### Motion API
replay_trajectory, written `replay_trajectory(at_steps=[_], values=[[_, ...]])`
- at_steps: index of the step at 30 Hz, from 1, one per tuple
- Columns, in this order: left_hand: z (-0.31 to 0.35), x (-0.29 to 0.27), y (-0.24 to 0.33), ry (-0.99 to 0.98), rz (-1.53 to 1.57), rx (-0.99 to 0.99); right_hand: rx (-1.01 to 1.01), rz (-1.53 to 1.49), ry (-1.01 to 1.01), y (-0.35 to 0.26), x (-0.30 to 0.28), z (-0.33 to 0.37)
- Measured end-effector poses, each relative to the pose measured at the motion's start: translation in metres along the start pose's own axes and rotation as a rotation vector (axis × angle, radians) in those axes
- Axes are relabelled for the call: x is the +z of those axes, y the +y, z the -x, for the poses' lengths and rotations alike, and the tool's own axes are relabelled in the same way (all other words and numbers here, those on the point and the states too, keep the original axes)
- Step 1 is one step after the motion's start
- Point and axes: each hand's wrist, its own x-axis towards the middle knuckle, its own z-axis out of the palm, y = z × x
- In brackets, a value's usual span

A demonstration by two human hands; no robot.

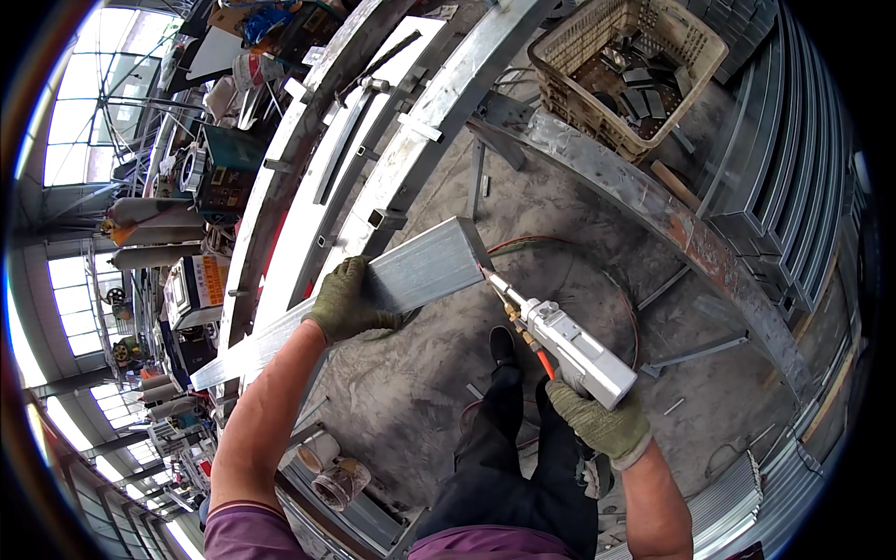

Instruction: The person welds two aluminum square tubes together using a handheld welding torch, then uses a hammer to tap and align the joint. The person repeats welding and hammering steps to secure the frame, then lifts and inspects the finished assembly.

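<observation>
My left hand, in an olive work glove, is closed round a long rectangular metal tube. The tube slants from the lower left up to the middle of the view. In my gloved right hand is a silver, box-bodied welding gun with brass fittings and a short orange-red hose. Its thin nozzle points up and left, and the tip is at the tube's right end, touching it or very close. My right fingers are partly hidden behind the gun.
Long metal beams with short square stubs run along the left. A dirty plastic crate holds dark metal pieces, beside a rusty beam. Steel profiles are stacked at right. A red hose lies on the floor; buckets stand lower left.
</observation>
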Motion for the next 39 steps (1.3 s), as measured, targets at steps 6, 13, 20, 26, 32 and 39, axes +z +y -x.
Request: replay_trajectory(at_steps=[6, 13, 20, 26, 32, 39], values=[[0.0009, -0.0014, 0.0025, -0.012, -0.001, -0.02, 0.018, -0.007, 0.033, -0.002, 0.0027, -0.0004], [0.0025, -0.0035, 0.0048, -0.013, 0.012, -0.04, -0.034, 0.068, 0.034, -0.0048, 0.002, -0.0035], [0.0018, -0.0039, 0.006, 0.008, 0.009, -0.008, -0.023, 0.026, 0.055, -0.0019, 0.0046, -0.003], [0.0017, -0.0029, 0.0046, 0.021, 0.024, -0.01, -0.049, 0.056, 0.052, 0.0012, 0.0038, -0.0017], [0.0005, -0.0021, 0.006, 0.016, 0.025, -0.004, -0.042, 0.05, 0.048, -0.0003, 0.003, -0.001], [0.0008, -0.002, 0.0038, 0.017, 0.04, -0.009, -0.017, 0.056, 0.034, -0.002, 0.0014, 0.0009]])
